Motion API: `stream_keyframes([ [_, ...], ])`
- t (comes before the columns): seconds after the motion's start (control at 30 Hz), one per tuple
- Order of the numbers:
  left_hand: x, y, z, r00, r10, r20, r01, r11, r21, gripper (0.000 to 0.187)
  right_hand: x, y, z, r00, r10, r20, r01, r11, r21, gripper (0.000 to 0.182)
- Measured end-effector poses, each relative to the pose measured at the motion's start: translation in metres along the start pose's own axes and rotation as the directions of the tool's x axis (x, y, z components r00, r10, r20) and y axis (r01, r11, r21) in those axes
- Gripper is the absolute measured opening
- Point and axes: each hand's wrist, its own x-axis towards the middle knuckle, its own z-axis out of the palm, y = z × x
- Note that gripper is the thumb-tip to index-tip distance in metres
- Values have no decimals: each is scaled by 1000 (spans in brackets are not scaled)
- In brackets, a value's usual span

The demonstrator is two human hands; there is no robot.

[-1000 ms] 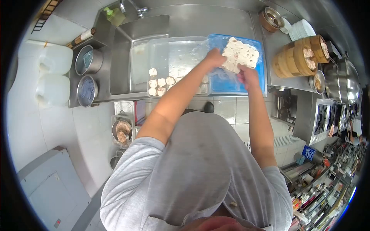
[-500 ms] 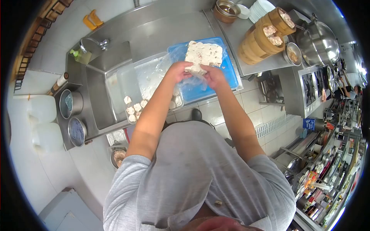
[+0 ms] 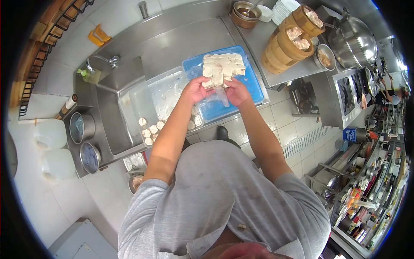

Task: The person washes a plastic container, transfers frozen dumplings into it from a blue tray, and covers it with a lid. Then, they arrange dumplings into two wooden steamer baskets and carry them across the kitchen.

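A slab of whitish, dumpling-like pieces stuck together [image 3: 222, 67] is held up over a blue tray [image 3: 253, 88]. My left hand [image 3: 197, 90] grips its near left corner, fingers curled under it. At the near right corner, my right hand [image 3: 237, 92] holds it in the same way, the thumb near the edge. Clear plastic film [image 3: 211, 106] hangs beneath the slab between both hands and spreads onto the tray. To the left, a shallow metal tray [image 3: 166, 93] carries several loose white pieces [image 3: 154, 129] at its near end.
A sink with a tap [image 3: 113, 61] lies left. Bamboo steamers [image 3: 280, 54] filled with pinkish-white pieces stand right, near stacked plates [image 3: 284, 11], a small bowl [image 3: 324, 57] and a large steel pot [image 3: 353, 41]. Metal pots [image 3: 82, 127] and white jugs [image 3: 54, 134] are far left.
Both hands have tipped the slab, so its near side now shows more toward me. The hands have come slightly lower and nearer. The film now hangs down between them.
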Motion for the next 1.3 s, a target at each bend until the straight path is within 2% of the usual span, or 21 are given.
stream_keyframes([
  [0.07,-4,1,8,999,-6,37,8,997,-74,40,-2,1,-3,999,5,41,-7,1000,26,50],
  [0.1,-3,2,9,1000,-15,14,16,999,-45,40,-2,1,-6,998,7,62,-9,999,37,48],
  [0.17,-5,5,5,999,-30,-40,31,1000,5,41,5,0,-34,994,99,39,-93,988,-125,42],
  [0.2,-4,7,1,996,-16,-88,27,992,121,40,2,-4,-34,989,145,22,-137,970,-202,39],
  [0.3,-2,9,-5,978,57,-200,36,901,432,37,-19,-16,-27,972,141,-188,-204,904,-377,33],
  [0.37,-14,9,11,961,121,-249,50,809,585,35,-28,-22,-29,976,56,-209,-130,923,-362,30],
  [0.43,-24,21,21,954,183,-238,138,436,889,31,-39,-19,-23,975,-18,-222,-66,928,-367,29],
  [0.47,-34,29,22,952,207,-223,181,203,962,30,-47,-20,-13,973,-67,-221,-23,924,-382,28],
  [0.5,-50,32,21,933,335,-128,95,115,989,29,-53,-20,-2,968,-123,-221,25,917,-399,28],
  [0.57,-83,32,20,838,535,107,-54,-114,992,26,-58,-17,17,984,-109,-138,6,804,-595,29],
  [0.63,-114,25,13,877,474,82,30,-223,974,22,-66,-16,40,995,-44,-88,-31,707,-706,31],
  [0.67,-129,19,11,894,443,69,63,-277,959,20,-68,-10,51,986,-151,69,137,508,-850,33],
  [0.7,-138,3,0,900,428,83,49,-289,956,19,-70,-2,61,945,-214,246,299,264,-917,35],
  [0.73,-145,-19,-17,905,414,95,37,-300,953,17,-72,7,72,876,-225,427,438,0,-899,36],
  [0.77,-152,-37,-27,895,391,213,-40,-406,913,19,-75,15,82,862,-196,468,456,-106,-884,40],
  [0.87,-162,-60,-35,910,375,176,67,-553,831,20,-69,49,84,878,-84,470,460,-120,-880,42],
  [0.9,-164,-60,-35,901,391,188,68,-554,830,21,-68,59,88,860,-115,497,477,-164,-863,39],
  [1.0,-170,-58,-34,879,436,193,100,-564,819,21,-66,75,94,858,-58,510,487,-219,-845,37],
  [1.1,-170,-60,-41,866,465,184,113,-541,833,20,-61,87,93,804,39,593,567,-352,-745,32],
  [1.2,-173,-58,-43,869,468,162,123,-520,845,20,-53,98,90,786,148,600,589,-474,-655,28],
  [1.3,-174,-58,-47,865,470,175,108,-515,850,20,-47,106,90,782,179,597,592,-512,-623,23],
])
